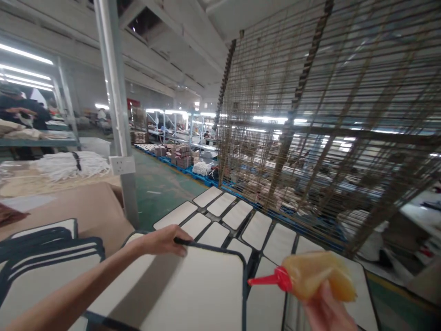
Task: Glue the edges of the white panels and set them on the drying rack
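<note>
My left hand (168, 241) grips the far edge of a large white panel with a dark border (193, 285), fingers closed over the rim. The near part of this panel runs out of view at the bottom. In my right hand (327, 308) is a squeeze bottle (317, 273) of amber liquid, tipped sideways. Its red nozzle (267, 279) points left, close to the panel's right edge. More dark-edged white panels (253, 230) lie in rows beyond and beneath it. A stack of similar panels (51, 271) sits at lower left.
A metal post (115, 92) with a socket box (122, 165) stands at left. Behind it, a table holds bundled white strips (74, 164). A tall wire rack (292, 105) leans at right. Wrapped bundles (181, 156) line the green floor (155, 184). A person (25, 110) works at far left.
</note>
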`<state>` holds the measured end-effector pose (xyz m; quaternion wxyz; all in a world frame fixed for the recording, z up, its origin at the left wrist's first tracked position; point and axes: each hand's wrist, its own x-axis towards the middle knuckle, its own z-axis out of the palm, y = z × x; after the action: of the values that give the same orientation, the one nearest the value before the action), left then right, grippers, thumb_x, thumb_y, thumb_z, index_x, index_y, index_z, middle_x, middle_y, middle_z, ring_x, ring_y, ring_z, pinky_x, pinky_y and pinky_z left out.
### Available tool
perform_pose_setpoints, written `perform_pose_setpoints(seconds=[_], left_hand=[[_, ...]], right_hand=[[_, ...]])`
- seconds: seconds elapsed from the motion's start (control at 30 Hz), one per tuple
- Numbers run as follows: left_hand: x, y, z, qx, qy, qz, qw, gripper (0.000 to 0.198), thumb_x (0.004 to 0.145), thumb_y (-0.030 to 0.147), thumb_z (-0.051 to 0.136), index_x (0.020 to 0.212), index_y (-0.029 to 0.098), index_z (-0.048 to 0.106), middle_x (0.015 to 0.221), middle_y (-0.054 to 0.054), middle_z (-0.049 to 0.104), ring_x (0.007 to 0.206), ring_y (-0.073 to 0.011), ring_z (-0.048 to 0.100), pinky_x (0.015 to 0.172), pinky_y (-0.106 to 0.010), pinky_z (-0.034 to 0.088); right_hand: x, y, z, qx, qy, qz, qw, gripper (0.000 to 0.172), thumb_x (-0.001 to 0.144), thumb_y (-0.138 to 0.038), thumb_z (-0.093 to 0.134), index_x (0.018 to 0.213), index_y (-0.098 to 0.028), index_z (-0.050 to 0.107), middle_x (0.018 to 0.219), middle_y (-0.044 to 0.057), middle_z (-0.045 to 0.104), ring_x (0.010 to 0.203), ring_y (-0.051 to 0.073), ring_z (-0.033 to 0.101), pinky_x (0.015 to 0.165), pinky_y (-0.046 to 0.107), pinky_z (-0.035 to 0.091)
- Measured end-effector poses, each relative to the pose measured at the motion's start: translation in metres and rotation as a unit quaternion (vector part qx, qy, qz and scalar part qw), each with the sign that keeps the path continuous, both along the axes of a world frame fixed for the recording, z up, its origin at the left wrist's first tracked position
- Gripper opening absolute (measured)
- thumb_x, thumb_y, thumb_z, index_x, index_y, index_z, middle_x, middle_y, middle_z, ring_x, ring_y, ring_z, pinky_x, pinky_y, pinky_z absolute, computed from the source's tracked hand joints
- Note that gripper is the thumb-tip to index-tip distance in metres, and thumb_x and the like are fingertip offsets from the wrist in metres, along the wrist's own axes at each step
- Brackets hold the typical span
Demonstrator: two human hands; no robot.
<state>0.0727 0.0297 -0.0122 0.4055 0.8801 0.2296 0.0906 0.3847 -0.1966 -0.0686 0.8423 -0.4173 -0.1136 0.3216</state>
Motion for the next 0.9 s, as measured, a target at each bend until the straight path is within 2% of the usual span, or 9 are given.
perform_pose_setpoints(seconds=[0.1, 0.2, 0.3, 0.4, 0.57, 0.63, 0.77, 0.9], left_hand=[[-0.005, 0.004, 0.004, -0.027, 0.006, -0.071, 0.997, 0.026, 0.073, 0.035, 0.064, 0.062, 0.014, 0.054, 0.057, 0.005, 0.033, 0.056, -0.0088, 0.028, 0.051, -0.02, 0.021], [-0.009, 0.006, 0.007, -0.028, 0.007, -0.106, 0.994, 0.03, 0.076, 0.041, 0.062, 0.067, 0.013, 0.054, 0.059, 0.005, 0.03, 0.057, -0.0085, 0.026, 0.051, -0.021, 0.02], [-0.013, 0.008, 0.008, -0.031, 0.008, -0.112, 0.993, 0.031, 0.077, 0.042, 0.062, 0.07, 0.012, 0.056, 0.06, 0.004, 0.031, 0.058, -0.0087, 0.027, 0.051, -0.022, 0.02], [-0.016, 0.009, 0.008, -0.038, 0.005, -0.112, 0.993, 0.031, 0.077, 0.041, 0.062, 0.07, 0.012, 0.056, 0.06, 0.004, 0.032, 0.057, -0.0086, 0.027, 0.051, -0.022, 0.02], [-0.02, 0.009, 0.008, -0.051, -0.002, -0.123, 0.991, 0.029, 0.077, 0.04, 0.061, 0.072, 0.011, 0.058, 0.059, 0.004, 0.032, 0.057, -0.0084, 0.026, 0.05, -0.023, 0.019], [-0.021, 0.009, 0.008, -0.052, -0.004, -0.122, 0.991, 0.03, 0.078, 0.04, 0.061, 0.075, 0.01, 0.061, 0.06, 0.004, 0.032, 0.057, -0.0086, 0.027, 0.05, -0.023, 0.019], [-0.022, 0.009, 0.006, -0.067, -0.001, -0.107, 0.992, 0.034, 0.077, 0.042, 0.061, 0.084, 0.009, 0.065, 0.06, 0.003, 0.034, 0.057, -0.0086, 0.027, 0.05, -0.022, 0.019], [-0.023, 0.006, 0.007, -0.088, -0.008, -0.099, 0.991, 0.035, 0.076, 0.043, 0.062, 0.084, 0.009, 0.066, 0.06, 0.003, 0.036, 0.056, -0.0085, 0.027, 0.049, -0.022, 0.019]], right_hand=[[-0.004, 0.007, 0.03, 0.052, -0.042, -0.046, 0.997, 0.055, 0.044, -0.031, 0.088, 0.095, -0.027, 0.067, 0.09, 0.002, 0.07, 0.079, 0.018, 0.066, 0.069, 0.025, 0.056], [-0.014, 0.013, 0.045, 0.065, -0.105, -0.046, 0.991, 0.05, 0.042, -0.029, 0.088, 0.089, -0.025, 0.069, 0.08, 0.003, 0.071, 0.075, 0.018, 0.066, 0.069, 0.025, 0.055], [-0.014, 0.013, 0.04, 0.068, -0.156, -0.034, 0.985, 0.044, 0.048, -0.027, 0.086, 0.089, -0.024, 0.069, 0.082, 0.005, 0.071, 0.077, 0.019, 0.067, 0.072, 0.026, 0.055], [0.0, 0.012, 0.024, 0.067, -0.194, -0.017, 0.979, 0.04, 0.052, -0.027, 0.083, 0.089, -0.024, 0.069, 0.081, 0.007, 0.071, 0.075, 0.02, 0.067, 0.071, 0.028, 0.055], [0.018, 0.009, 0.004, 0.061, -0.203, 0.007, 0.977, 0.037, 0.057, -0.027, 0.08, 0.092, -0.025, 0.068, 0.082, 0.007, 0.071, 0.076, 0.023, 0.067, 0.07, 0.033, 0.056], [0.012, 0.007, 0.007, 0.057, -0.185, 0.004, 0.981, 0.04, 0.053, -0.028, 0.082, 0.091, -0.025, 0.068, 0.079, 0.007, 0.07, 0.076, 0.025, 0.067, 0.069, 0.035, 0.056], [-0.011, 0.002, 0.026, 0.046, -0.134, -0.017, 0.99, 0.049, 0.042, -0.028, 0.086, 0.088, -0.025, 0.069, 0.078, 0.006, 0.07, 0.077, 0.025, 0.067, 0.068, 0.031, 0.056], [-0.021, -0.003, 0.036, 0.009, -0.121, -0.005, 0.993, 0.052, 0.038, -0.033, 0.087, 0.086, -0.025, 0.07, 0.077, 0.008, 0.07, 0.073, 0.026, 0.067, 0.064, 0.03, 0.056]])
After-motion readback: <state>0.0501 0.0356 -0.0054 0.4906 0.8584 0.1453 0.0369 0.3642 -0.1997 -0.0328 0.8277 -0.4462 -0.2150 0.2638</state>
